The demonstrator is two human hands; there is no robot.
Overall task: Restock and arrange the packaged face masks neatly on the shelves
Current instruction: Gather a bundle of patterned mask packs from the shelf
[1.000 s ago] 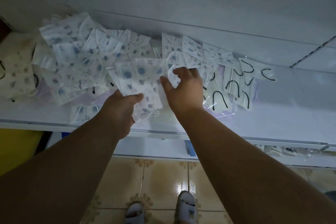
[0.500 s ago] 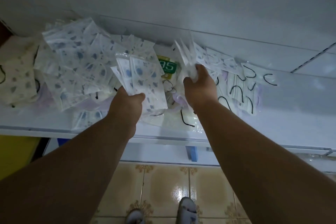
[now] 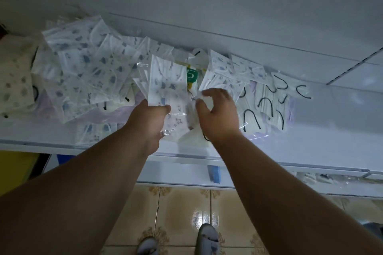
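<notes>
Left hand [image 3: 152,119] pinches a fanned stack of clear-wrapped blue-print face masks [image 3: 165,80] above the white shelf [image 3: 331,126]; right hand [image 3: 219,114], fingers half-curled, blurred, grip unclear; slick packs prob. slip off near edge.

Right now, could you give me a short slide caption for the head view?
Left hand holds a stack of packaged masks above the white shelf while the right hand reaches into the pile.
</notes>
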